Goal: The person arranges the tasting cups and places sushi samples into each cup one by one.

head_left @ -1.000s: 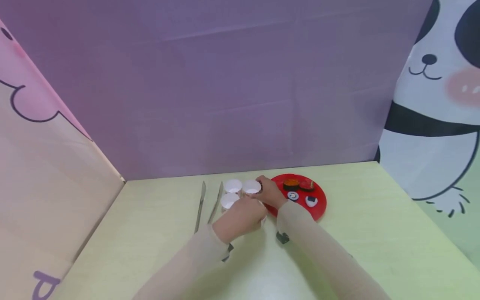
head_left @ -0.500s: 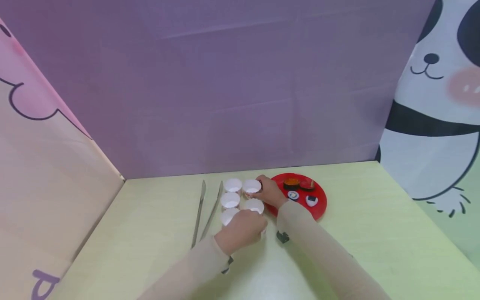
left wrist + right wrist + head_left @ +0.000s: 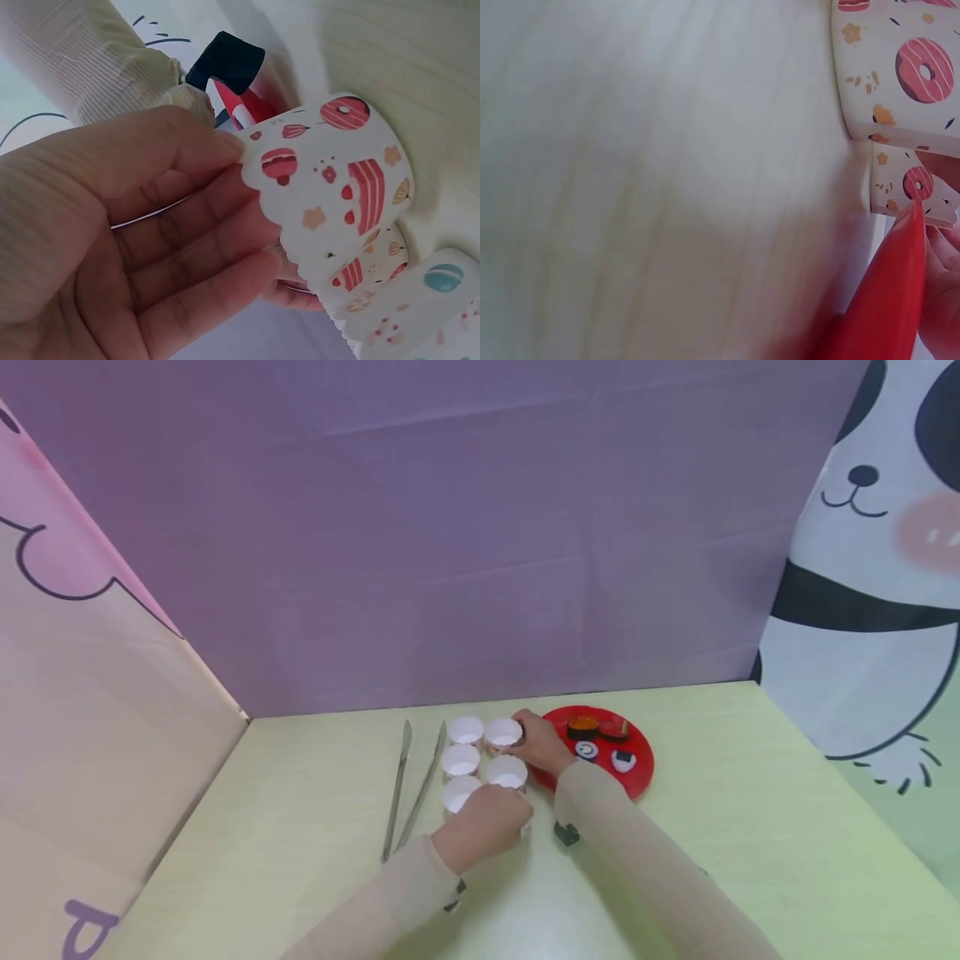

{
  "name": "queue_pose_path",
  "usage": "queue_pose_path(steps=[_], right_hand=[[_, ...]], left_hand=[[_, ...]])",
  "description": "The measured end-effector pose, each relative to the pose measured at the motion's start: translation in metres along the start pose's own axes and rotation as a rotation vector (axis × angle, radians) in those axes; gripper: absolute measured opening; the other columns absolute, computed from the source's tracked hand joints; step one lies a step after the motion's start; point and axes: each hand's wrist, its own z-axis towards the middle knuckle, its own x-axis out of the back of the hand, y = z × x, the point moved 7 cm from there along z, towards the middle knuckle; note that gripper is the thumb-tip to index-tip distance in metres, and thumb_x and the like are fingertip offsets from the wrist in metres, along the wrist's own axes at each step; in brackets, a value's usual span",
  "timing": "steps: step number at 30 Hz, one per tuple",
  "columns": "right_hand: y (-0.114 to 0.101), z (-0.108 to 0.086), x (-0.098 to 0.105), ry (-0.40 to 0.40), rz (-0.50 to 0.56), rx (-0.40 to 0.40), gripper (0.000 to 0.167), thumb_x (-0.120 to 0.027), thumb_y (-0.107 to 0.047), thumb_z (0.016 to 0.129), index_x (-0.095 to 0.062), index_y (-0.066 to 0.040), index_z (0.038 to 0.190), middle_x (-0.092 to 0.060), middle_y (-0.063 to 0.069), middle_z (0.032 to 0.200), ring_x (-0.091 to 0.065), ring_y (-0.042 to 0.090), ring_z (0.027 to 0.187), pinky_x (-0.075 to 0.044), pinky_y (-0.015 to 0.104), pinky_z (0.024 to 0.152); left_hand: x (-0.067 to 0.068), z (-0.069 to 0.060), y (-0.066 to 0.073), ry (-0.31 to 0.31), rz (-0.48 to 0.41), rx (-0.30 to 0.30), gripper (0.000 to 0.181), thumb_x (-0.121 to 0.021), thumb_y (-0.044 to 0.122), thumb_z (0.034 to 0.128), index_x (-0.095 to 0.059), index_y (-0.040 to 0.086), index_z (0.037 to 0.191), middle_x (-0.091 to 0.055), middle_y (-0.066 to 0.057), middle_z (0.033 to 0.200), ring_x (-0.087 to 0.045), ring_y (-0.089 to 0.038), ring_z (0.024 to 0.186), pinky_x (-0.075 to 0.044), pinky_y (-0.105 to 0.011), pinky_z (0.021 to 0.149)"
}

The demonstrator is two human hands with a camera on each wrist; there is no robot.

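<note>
Your left hand [image 3: 486, 821] grips the near right of six printed paper cups [image 3: 461, 762], arranged in two columns of three; your right hand [image 3: 543, 743] pinches the far right one. One red plate [image 3: 639, 777] with four visible sushi pieces [image 3: 582, 727] sits to their right, two slim metal utensils [image 3: 397, 785] to their left.
</note>
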Motion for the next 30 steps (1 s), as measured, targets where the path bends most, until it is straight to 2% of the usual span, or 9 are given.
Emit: queue_pose_path(steps=[6,11,19,25,30], right_hand=[[0.001,0.001,0.000,0.001,-0.007,0.009,0.048,-0.075,-0.015,0.080,-0.051,-0.004,0.120,-0.060,0.011,0.114,-0.055,0.025,0.102,-0.046,0.041,0.094],[0.001,0.001,0.001,0.001,-0.002,0.029,0.046,-0.075,-0.012,0.080,-0.051,-0.003,0.119,-0.060,0.012,0.111,-0.054,0.025,0.098,-0.047,0.040,0.093],[-0.001,0.001,0.000,0.004,-0.009,0.072,0.042,-0.072,-0.002,0.079,-0.052,-0.001,0.115,-0.059,0.011,0.105,-0.052,0.025,0.091,-0.048,0.039,0.089],[0.001,0.001,-0.001,-0.017,0.026,0.074,0.048,-0.068,-0.001,0.081,-0.047,-0.001,0.125,-0.058,0.013,0.111,-0.052,0.025,0.095,-0.048,0.038,0.089],[0.002,-0.001,0.003,-0.025,0.063,0.071,0.056,-0.063,-0.003,0.083,-0.041,-0.001,0.134,-0.056,0.017,0.120,-0.054,0.029,0.104,-0.047,0.042,0.092]], left_hand=[[-0.001,-0.001,-0.001,0.023,0.005,-0.006,0.008,-0.068,0.009,0.0802,-0.067,0.014,0.073,-0.056,0.004,0.062,-0.042,-0.008,0.052,-0.036,-0.018,0.048],[-0.002,-0.001,-0.003,0.019,0.005,0.002,0.008,-0.067,0.009,0.0801,-0.067,0.014,0.074,-0.056,0.003,0.062,-0.042,-0.009,0.051,-0.036,-0.019,0.048],[-0.004,-0.002,-0.007,0.071,0.026,0.009,0.009,-0.067,0.006,0.0768,-0.067,0.014,0.073,-0.057,0.003,0.062,-0.043,-0.009,0.050,-0.035,-0.021,0.044],[-0.004,-0.002,-0.010,0.069,0.021,0.016,0.007,-0.068,0.009,0.0782,-0.067,0.015,0.075,-0.059,0.004,0.064,-0.043,-0.008,0.050,-0.035,-0.019,0.044],[0.000,-0.004,-0.011,0.099,0.076,0.019,0.006,-0.070,0.016,0.0784,-0.066,0.017,0.074,-0.058,0.005,0.063,-0.044,-0.008,0.050,-0.034,-0.020,0.042]])
